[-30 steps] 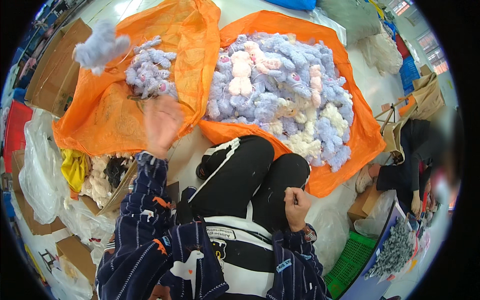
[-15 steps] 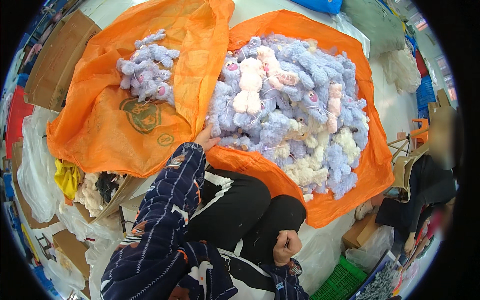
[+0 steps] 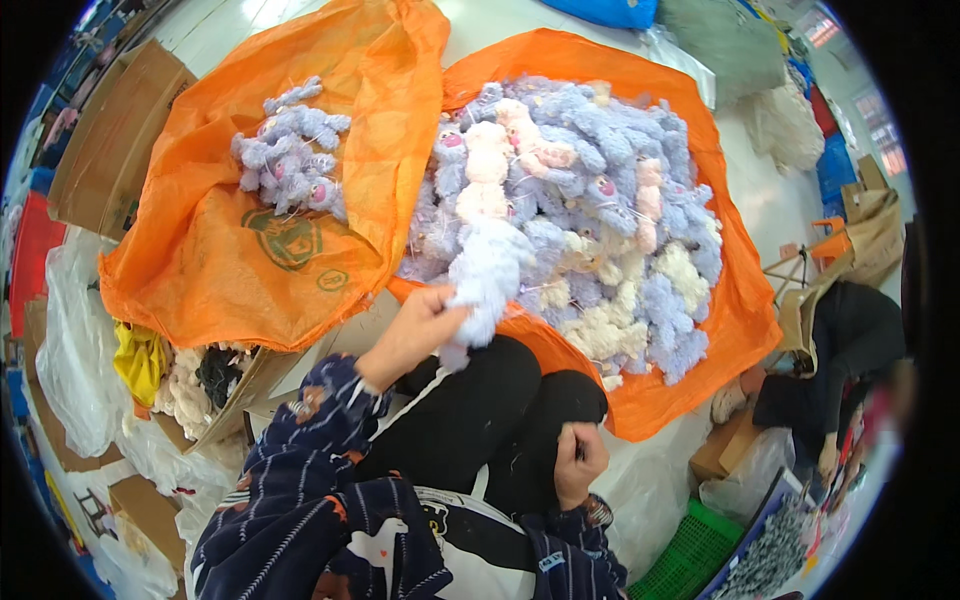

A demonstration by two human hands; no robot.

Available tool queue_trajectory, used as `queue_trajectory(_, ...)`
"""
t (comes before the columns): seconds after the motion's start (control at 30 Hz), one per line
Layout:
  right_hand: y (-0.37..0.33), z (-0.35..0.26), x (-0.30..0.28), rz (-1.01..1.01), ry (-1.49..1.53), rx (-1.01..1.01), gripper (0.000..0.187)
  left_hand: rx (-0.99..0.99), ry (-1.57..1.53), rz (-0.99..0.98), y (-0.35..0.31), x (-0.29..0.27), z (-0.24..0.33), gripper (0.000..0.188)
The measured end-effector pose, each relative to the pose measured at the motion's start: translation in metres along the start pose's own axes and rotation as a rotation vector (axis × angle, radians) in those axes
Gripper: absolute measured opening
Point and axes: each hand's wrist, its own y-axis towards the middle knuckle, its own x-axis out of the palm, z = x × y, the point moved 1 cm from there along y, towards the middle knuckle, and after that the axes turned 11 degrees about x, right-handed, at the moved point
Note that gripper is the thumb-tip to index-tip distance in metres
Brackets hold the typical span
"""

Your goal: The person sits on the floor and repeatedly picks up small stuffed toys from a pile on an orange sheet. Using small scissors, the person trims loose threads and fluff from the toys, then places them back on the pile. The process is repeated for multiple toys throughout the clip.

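Note:
My left hand (image 3: 425, 325) is closed around the end of a fluffy lavender plush toy (image 3: 487, 270), lifted above my lap at the pile's near edge; motion blurs it slightly. Behind it a heap of plush toys (image 3: 610, 205), mostly lavender with some cream and pink, lies on an orange woven sack (image 3: 745, 330). Several more lavender toys (image 3: 290, 145) rest on a second orange sack (image 3: 190, 240) to the left. Over my right thigh, my right hand (image 3: 580, 463) is curled closed; a dark spot shows between its fingers, too small to name.
Cardboard boxes (image 3: 115, 135) and clear plastic bags (image 3: 85, 350) stand along the left. An open box holding cream plush pieces (image 3: 185, 390) and a yellow cloth (image 3: 138, 355) is beside me. At right are a green crate (image 3: 685, 555) and another person in dark clothes (image 3: 850, 340).
My left hand has taken hold of a lavender plush toy from the near left of the pile and drawn it toward my lap. The right hand stays closed near my thigh.

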Motion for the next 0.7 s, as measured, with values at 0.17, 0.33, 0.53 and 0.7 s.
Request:
queue_trajectory(0.17,0.017,-0.074,0.004,-0.273,0.137,-0.055,0.051,0.140,0.183,-0.413,-0.065,0.052,0.067,0.013)
queue_trajectory(0.33,0.000,-0.099,-0.008,-0.206,0.053,-0.471,0.039,0.271,0.327,-0.591,-0.095,0.069,0.107,0.016)
queue_trajectory(0.53,-0.026,-0.112,-0.034,-0.111,0.657,0.196,0.025,0.278,-0.022,-0.541,-0.096,0.035,0.069,0.056)
queue_trajectory(0.7,-0.024,-0.083,-0.025,-0.150,0.557,0.418,0.029,0.281,0.199,-0.560,-0.112,0.076,0.012,0.046)
